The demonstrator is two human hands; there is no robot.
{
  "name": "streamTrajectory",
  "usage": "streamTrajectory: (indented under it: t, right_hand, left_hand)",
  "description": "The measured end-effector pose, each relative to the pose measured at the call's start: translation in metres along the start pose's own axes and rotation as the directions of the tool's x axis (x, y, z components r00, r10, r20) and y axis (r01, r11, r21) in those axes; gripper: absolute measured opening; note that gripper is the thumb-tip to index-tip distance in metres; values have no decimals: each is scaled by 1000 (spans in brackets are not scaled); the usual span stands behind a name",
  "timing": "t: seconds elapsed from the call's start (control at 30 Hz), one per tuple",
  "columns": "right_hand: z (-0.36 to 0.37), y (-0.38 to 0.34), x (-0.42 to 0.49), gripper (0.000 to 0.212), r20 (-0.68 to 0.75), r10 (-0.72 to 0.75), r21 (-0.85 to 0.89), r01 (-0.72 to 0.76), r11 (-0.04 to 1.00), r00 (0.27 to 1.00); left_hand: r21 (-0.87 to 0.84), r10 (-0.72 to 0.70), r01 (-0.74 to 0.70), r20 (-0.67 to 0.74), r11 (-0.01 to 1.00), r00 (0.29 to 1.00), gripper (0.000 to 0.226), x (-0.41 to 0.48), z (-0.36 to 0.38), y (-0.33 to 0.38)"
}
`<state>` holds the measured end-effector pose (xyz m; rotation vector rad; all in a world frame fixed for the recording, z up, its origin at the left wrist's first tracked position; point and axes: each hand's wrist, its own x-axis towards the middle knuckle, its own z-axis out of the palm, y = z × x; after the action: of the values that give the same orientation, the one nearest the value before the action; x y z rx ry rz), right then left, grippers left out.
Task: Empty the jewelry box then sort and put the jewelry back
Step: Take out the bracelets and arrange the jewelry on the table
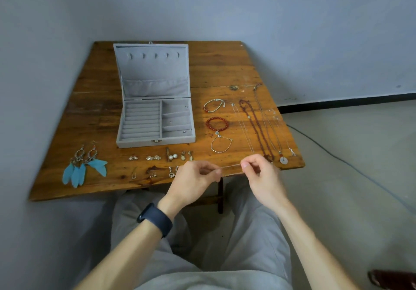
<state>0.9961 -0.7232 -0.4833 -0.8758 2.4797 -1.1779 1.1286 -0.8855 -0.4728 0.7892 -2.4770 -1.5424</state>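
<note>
Head view is showing the jewelry box [155, 142] sitting open on the wooden worktop [101, 109], its lid leaning back. The left hand [193, 177] and the right hand [261, 175] are hovering in front of the box and to its right, over the near edge of the worktop. Each grip is pinching one end of a thin chain [231, 166] between thumb and fingertips, and the chain is stretching taut between them. A dark wristband [155, 218] is sitting on the left wrist.

Jewelry is lying spread around the box. Blue feather earrings [84, 166] are lying in front of the box, to its left. A row of small earrings [155, 157] is lying just in front of the box, with more small pieces in front of that row. A cord bracelet [213, 105], a red bead bracelet [217, 124] and a thin wire bracelet [221, 144] are lying in a column just to the right of the box. Farther right of the box, a long bead necklace [254, 127] and several fine chains are lying stretched out, one ending in a pale ring pendant [283, 160].
</note>
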Motion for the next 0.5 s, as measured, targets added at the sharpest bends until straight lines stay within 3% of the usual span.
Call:
streamTrajectory:
  t: [0.17, 0.27, 0.5]
  right_hand:
    - [19, 0, 5, 4, -106, -201, -293, 162, 942, 974]
    - [29, 5, 9, 2, -145, -260, -402, 183, 897, 955]
    - [37, 10, 17, 4, -182, -261, -481, 145, 864, 948]
  left_hand:
    - [366, 30, 2, -81, 930, 996, 6, 18, -4, 12]
    - [532, 72, 5, -124, 847, 990, 7, 25, -5, 19]
    - [702, 142, -10, -129, 712, 981, 9, 37, 0, 22]
